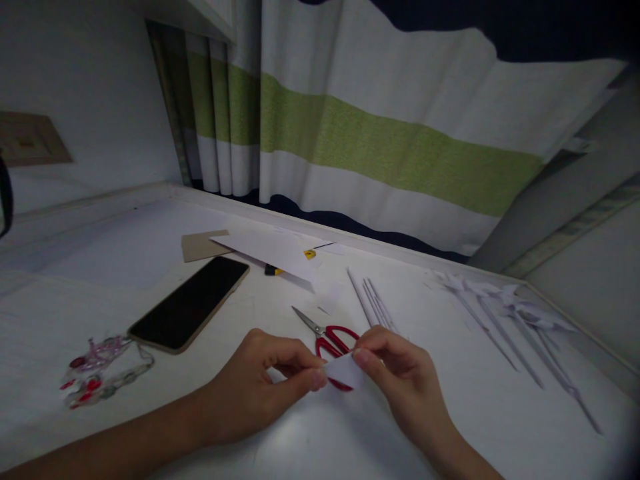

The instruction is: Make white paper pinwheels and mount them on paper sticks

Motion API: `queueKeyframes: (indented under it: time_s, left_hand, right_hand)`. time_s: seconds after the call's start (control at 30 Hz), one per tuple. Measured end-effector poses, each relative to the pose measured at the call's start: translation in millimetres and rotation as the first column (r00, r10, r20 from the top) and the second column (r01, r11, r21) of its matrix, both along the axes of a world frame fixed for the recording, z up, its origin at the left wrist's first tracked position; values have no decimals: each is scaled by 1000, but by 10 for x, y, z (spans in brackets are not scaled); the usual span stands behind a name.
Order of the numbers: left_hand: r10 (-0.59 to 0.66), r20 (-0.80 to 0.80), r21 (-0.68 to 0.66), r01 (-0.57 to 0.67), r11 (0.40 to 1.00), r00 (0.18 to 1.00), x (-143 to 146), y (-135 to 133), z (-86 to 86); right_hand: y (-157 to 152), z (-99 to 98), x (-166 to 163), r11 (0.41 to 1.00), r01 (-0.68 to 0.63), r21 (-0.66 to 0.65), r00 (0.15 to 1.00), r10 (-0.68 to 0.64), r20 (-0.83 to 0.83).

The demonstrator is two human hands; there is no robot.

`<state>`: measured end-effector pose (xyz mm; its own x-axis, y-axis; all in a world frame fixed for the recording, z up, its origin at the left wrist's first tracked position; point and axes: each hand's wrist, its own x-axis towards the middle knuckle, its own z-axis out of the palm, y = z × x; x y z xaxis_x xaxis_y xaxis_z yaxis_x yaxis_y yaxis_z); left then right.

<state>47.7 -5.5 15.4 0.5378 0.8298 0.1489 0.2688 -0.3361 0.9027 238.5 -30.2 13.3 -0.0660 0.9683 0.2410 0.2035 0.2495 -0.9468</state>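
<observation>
My left hand (260, 387) and my right hand (395, 373) meet over the white table (350, 440), both pinching a small white piece of paper (345, 370) between thumb and fingers. The paper is held just above the table. Directly behind it lie red-handled scissors (327, 337), blades pointing away to the left. Several thin white paper sticks (373, 303) lie just beyond my right hand.
A black phone (193, 303) lies at left, with a clear packet of pink and red bits (100, 370) near it. A white sheet (273, 250), brown card (200, 245) and a yellow-black item (274, 270) sit behind. Finished paper pinwheels (515, 313) lie at right. A striped curtain (390, 147) hangs behind.
</observation>
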Motion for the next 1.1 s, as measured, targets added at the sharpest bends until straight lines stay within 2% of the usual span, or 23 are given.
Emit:
queueKeyframes:
  time_s: [0.17, 0.27, 0.43, 0.6, 0.67, 0.77, 0.83, 0.9, 1.1]
  left_hand:
    - [-50, 173, -275, 97, 957, 984, 25, 34, 2]
    - [-20, 253, -390, 121, 913, 967, 23, 61, -17]
    - [17, 285, -484, 129, 866, 958, 16, 113, -54]
    - [-20, 249, -520, 151, 841, 968, 18, 146, -83]
    - [-65, 172, -463, 138, 875, 983, 13, 136, -62]
    - [-108, -48, -164, 99, 981, 993, 10, 84, -1]
    - [-121, -162, 14, 125, 992, 979, 19, 42, 27]
    - [-145, -188, 57, 158, 986, 971, 33, 13, 28]
    - [-91, -86, -15, 90, 996, 992, 31, 14, -13]
  right_hand:
    - [6, 3, -40, 993, -22, -114, 994, 10, -108]
    - [39, -23, -44, 982, -48, -181, 988, 20, -154]
    - [70, -72, -57, 967, -66, -245, 985, 24, -173]
    - [63, -60, -69, 967, -16, -255, 989, -22, -145]
    - [51, -55, -66, 967, -10, -256, 993, -22, -120]
    - [10, -71, -82, 966, -27, -257, 998, 9, -68]
    - [-29, -96, -113, 966, -42, -255, 999, 34, -34]
    - [-66, -124, -150, 968, -45, -246, 999, 44, -8]
    - [-79, -155, -187, 948, -132, -289, 989, 147, 29]
